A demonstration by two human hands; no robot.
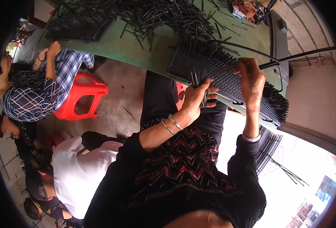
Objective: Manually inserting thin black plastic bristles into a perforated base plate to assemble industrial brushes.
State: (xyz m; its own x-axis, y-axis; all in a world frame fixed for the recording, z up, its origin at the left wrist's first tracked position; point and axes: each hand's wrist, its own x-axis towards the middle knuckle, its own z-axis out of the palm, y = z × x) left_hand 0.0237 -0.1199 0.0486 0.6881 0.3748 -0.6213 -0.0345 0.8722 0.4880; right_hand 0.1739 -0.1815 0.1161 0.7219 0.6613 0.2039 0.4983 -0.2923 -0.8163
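Observation:
My left hand (196, 98) is closed around a bundle of thin black sticks (198, 78), which poke up past the thumb. It is at the near edge of a long black board full of small holes (219, 74). Over the board's middle, my right hand (250, 81) is closed with thumb and fingertips pinched together at the holes. What the pinch holds, if anything, is too small to make out. Black sticks stand upright along the board's far side (210, 48) and crowd its right end (276, 99).
The green table (137, 55) carries a big loose heap of black sticks (168, 17). A second stick-filled board (80, 28) lies at its left. Black metal rods (308, 54) jut out on the right. A red stool (85, 97) and several seated people are on the left.

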